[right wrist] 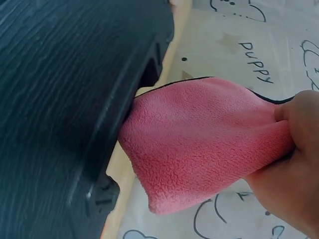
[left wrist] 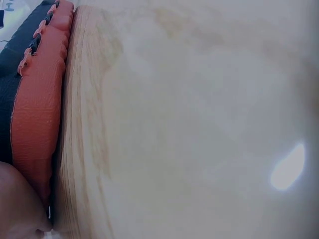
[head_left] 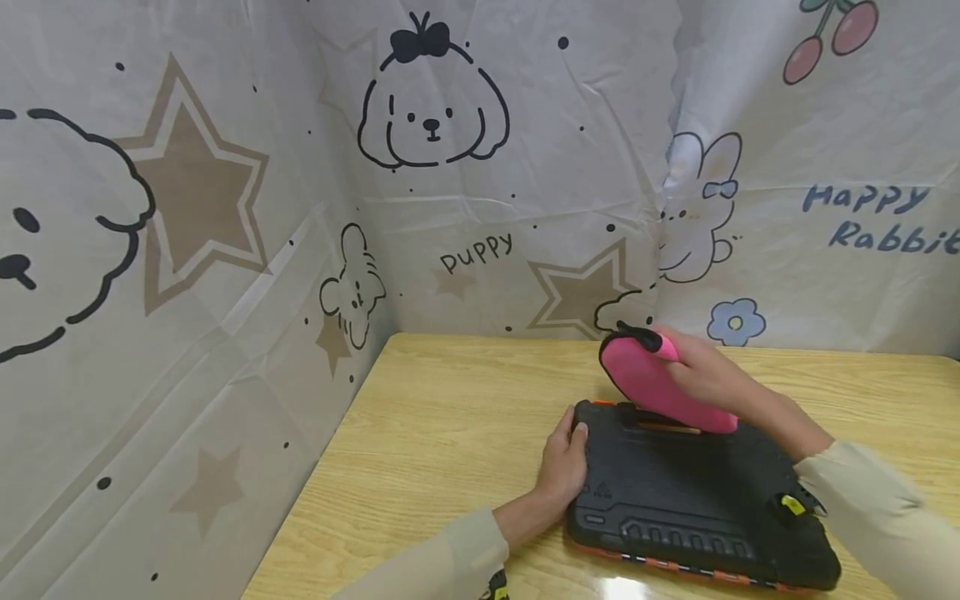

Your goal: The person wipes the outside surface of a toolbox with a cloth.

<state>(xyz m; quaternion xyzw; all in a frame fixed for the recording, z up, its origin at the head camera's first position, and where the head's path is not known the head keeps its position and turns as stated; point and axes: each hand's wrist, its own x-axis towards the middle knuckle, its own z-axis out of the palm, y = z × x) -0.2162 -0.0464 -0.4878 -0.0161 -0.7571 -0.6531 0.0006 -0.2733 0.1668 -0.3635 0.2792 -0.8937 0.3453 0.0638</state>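
Observation:
A black hard plastic case (head_left: 697, 492) with an orange lower half lies flat on the table, its handle side facing away. My left hand (head_left: 562, 467) grips its left side, thumb on the top edge and fingers round the far corner. Pinched in my right hand (head_left: 708, 375) is a pink fleecy cloth (right wrist: 204, 139) with black edging. This cloth hangs at the far edge of the case, beside the handle opening, its lower end right at the case's side. In the left wrist view, the orange side (left wrist: 37, 109) shows with part of my left hand (left wrist: 20, 204).
The wood-grain table (head_left: 435, 417) extends left of the case and behind it. A white fabric backdrop (head_left: 465, 200) printed with cartoon animals and stars hangs along the table's back and left side.

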